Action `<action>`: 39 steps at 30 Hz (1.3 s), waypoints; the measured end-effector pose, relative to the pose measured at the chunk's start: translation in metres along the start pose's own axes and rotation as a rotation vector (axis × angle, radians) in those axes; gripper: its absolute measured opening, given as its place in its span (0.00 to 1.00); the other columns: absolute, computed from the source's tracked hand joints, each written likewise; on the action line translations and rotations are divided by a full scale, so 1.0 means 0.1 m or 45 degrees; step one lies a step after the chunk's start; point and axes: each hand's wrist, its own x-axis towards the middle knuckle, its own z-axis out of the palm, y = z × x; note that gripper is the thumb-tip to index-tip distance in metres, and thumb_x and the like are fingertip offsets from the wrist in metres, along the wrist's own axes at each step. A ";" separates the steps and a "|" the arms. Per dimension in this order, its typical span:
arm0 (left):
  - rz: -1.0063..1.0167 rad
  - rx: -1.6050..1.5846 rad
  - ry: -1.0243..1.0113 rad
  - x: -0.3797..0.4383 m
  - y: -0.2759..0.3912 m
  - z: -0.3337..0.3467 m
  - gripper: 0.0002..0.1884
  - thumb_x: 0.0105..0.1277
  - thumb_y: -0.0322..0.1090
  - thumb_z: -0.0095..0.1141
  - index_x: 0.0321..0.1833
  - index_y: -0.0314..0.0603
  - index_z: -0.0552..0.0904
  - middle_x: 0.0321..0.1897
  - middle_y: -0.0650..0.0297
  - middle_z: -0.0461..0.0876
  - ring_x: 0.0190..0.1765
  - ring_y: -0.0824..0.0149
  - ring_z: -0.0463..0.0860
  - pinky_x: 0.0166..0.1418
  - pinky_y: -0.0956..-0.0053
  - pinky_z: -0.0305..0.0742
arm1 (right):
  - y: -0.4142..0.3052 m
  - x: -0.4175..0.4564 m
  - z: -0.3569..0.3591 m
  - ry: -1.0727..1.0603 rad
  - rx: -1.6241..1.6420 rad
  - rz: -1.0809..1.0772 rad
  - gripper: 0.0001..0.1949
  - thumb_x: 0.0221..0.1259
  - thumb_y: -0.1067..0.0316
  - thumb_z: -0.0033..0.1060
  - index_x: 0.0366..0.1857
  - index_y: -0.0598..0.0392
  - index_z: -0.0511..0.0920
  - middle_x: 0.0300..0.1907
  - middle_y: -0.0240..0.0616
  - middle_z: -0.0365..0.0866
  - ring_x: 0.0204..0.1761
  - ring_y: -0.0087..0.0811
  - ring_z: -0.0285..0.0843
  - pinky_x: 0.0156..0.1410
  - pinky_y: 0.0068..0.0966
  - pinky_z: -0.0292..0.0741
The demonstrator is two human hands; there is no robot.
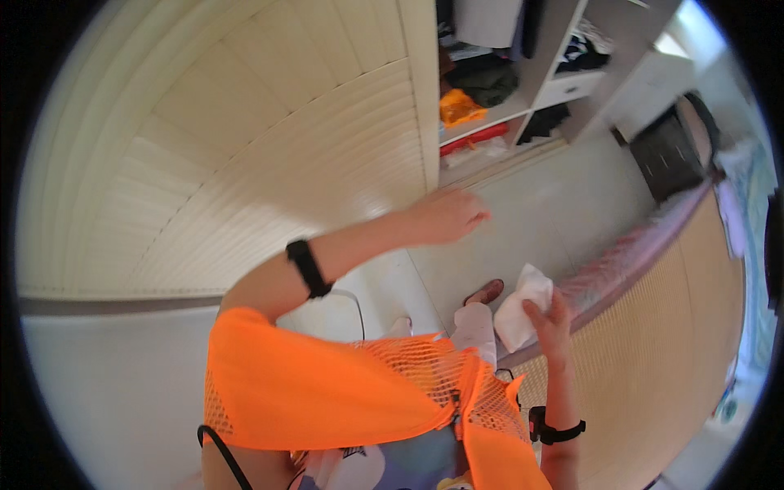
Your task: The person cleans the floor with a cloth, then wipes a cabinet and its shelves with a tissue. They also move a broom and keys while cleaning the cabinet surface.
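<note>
My right hand (551,312) grips a folded white cloth or wipe (520,309) between thumb and fingers, beside the edge of the bed. My left hand (447,215) is stretched forward with its fingers curled in, and nothing shows in it. It appears in front of the lower edge of a cream wardrobe door (306,122) with a ribbed surface. Whether it touches the door is unclear. Inside the open part of the wardrobe are folded clothes (487,79), an orange item (459,108) and a red item (474,139).
A bed with a woven mat (649,343) and pink frilled side (618,257) runs along my right. A dark chair-like object (667,156) stands on the tiled floor (539,202) ahead. A small white drawer (569,90) sits in the wardrobe.
</note>
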 end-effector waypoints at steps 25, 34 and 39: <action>0.224 0.481 -0.557 4.73 -0.79 0.27 0.11 0.60 0.27 0.53 0.42 0.43 0.86 0.41 0.50 0.86 0.46 0.49 0.86 0.48 0.54 0.81 | -2.84 2.85 -0.93 -1.022 -0.264 -0.618 0.24 0.49 0.65 0.72 0.51 0.58 0.75 0.49 0.48 0.80 0.54 0.51 0.78 0.59 0.36 0.76; 0.056 0.557 -0.663 5.27 -1.47 -0.03 0.11 0.67 0.32 0.49 0.46 0.40 0.83 0.38 0.47 0.84 0.44 0.44 0.84 0.47 0.54 0.79 | -3.14 3.62 -1.34 -1.423 -0.150 -0.977 0.18 0.51 0.67 0.66 0.46 0.60 0.76 0.40 0.49 0.79 0.46 0.51 0.79 0.53 0.40 0.76; -0.332 0.392 -0.460 5.41 -1.18 -0.41 0.13 0.70 0.36 0.49 0.51 0.42 0.82 0.43 0.47 0.83 0.48 0.46 0.83 0.51 0.56 0.78 | -3.21 3.55 -1.84 -1.864 0.312 -1.004 0.30 0.64 0.53 0.64 0.62 0.65 0.69 0.56 0.61 0.75 0.61 0.50 0.72 0.71 0.42 0.64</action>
